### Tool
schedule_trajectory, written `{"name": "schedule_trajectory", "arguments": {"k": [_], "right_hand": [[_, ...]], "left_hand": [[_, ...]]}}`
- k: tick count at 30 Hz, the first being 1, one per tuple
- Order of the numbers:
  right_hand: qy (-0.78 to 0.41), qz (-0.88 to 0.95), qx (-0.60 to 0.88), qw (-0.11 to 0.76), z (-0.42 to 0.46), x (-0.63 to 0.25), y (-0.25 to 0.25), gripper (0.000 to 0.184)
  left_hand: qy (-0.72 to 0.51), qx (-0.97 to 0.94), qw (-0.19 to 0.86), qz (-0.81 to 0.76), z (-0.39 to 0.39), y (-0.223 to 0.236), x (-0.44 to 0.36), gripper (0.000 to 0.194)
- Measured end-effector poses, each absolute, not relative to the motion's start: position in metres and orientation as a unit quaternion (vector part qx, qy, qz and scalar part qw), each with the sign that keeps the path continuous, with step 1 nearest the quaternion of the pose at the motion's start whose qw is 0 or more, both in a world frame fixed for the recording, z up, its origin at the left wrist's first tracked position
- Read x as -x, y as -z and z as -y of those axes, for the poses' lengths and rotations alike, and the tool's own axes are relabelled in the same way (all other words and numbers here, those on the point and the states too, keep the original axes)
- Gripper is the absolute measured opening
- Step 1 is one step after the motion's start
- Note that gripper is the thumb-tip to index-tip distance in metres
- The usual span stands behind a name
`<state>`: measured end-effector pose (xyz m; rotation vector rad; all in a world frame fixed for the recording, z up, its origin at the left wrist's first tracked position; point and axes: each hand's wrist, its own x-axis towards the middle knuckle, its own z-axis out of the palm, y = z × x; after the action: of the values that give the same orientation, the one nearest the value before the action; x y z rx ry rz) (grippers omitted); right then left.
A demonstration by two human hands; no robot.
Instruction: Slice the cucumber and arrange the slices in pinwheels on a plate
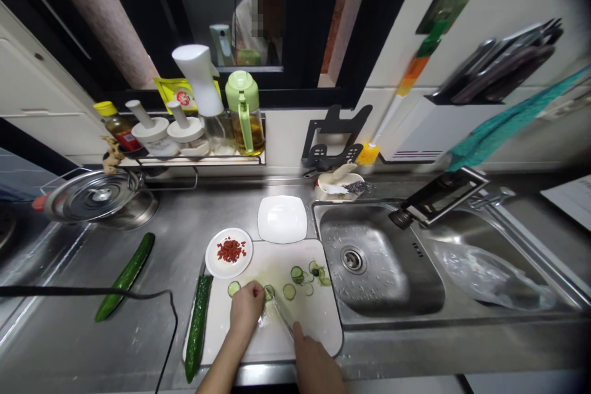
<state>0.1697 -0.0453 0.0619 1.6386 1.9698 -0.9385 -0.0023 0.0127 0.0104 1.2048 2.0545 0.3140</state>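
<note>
Currently the head view looks down on a steel desk (175, 246), where a white cutting board (318, 329) lies to the left of a sink (383, 258). Over the middle of the board, the right hand (317, 358) has its grip closed around a knife (282, 315), whose blade slants up and leftward toward the left hand (247, 309). That hand is at the board with its fingers curled in; I cannot tell whether its grip pinches anything, since the fingers hide the spot. One cucumber slice (269, 292) sits between the left hand and the blade's far end, another lies just left of the left hand, a third is right of the knife, and further slices (316, 274) are scattered toward the board's upper right. Along the board's left edge lies a long cucumber (197, 326), its lower end jutting past the corner, while a second cucumber (125, 277) rests on the desk farther left, with a black cable (138, 293) crossing in front of it. At the board's upper left corner stands a round plate (213, 266) bearing small red pieces (231, 250); beside it, at the upper edge, is a squarish white plate (282, 218).
</note>
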Motion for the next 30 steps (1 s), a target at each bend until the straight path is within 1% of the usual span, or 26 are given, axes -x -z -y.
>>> {"name": "schedule_trajectory", "arguments": {"k": [17,30], "right_hand": [[0.330,-0.705,-0.596,0.197,0.046,-0.167,-0.056,0.060],[0.344,-0.705,-0.589,0.192,0.046,-0.166,-0.047,0.070]], "left_hand": [[-0.130,-0.469,0.370,-0.791,-0.014,-0.010,0.004,0.016],[-0.131,-0.470,0.371,-0.790,-0.014,-0.009,0.004,0.017]]}}
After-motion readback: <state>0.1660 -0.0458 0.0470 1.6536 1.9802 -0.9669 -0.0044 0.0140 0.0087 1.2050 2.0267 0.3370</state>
